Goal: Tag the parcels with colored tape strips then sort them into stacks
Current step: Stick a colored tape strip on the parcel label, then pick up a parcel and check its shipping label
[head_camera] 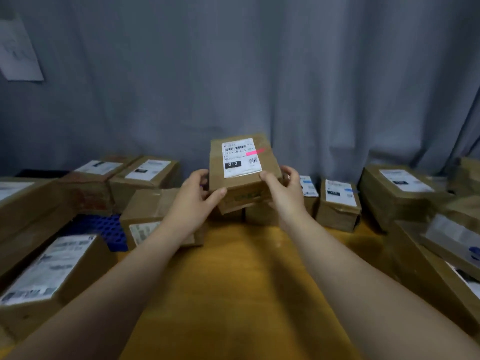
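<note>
Bearing a pink tape strip [255, 152], the brown parcel [241, 187] shows its white label [241, 157]

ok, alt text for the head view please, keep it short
The left hand and right hand hold up a brown parcel whose white label carries a pink tape strip. Other labelled parcels ring a yellow table, a few at right tagged blue, before a grey curtain.

Grey curtain [285, 74], blue rack [104, 226]
</note>
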Demonstrator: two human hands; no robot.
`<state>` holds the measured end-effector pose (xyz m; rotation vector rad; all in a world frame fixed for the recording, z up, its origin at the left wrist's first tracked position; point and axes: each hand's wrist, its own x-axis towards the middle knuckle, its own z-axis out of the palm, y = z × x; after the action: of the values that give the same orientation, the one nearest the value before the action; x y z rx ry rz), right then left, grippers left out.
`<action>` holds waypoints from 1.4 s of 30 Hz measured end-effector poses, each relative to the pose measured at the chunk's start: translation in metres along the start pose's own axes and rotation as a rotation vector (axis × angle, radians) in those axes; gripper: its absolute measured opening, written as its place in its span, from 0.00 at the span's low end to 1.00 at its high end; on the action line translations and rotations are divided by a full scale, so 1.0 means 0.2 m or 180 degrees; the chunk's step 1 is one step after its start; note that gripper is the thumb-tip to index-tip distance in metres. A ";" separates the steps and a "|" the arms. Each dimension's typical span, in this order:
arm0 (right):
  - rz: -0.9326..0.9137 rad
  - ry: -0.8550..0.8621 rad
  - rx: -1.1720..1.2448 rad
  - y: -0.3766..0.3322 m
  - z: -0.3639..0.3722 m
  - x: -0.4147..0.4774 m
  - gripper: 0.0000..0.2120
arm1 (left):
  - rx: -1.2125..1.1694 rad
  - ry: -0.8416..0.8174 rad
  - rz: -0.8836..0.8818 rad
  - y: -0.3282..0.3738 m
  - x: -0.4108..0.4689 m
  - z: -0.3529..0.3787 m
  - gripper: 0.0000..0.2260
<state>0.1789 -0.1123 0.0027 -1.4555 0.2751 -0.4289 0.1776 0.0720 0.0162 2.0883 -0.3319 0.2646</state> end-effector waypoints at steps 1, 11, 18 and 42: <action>0.0016 0.0196 -0.0048 0.01 0.04 0.08 0.26 | 0.0092 0.0109 0.0000 -0.02 0.05 -0.01 0.26; -0.0754 0.1283 -0.2468 0.15 0.19 0.29 0.25 | 0.0862 0.0201 0.0024 -0.23 0.09 -0.07 0.16; -0.1725 -0.0058 -0.2222 0.21 0.27 0.01 0.12 | 0.3302 -0.0402 0.0032 -0.39 0.02 -0.17 0.34; 0.1156 -0.0831 0.0072 0.38 -0.01 -0.48 0.20 | -0.0311 0.0691 0.0147 -0.24 -0.50 -0.13 0.21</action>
<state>0.1011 -0.0670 -0.0796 -1.3857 0.3151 0.0521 0.0977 0.1313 -0.0407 1.9365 -0.2570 0.4888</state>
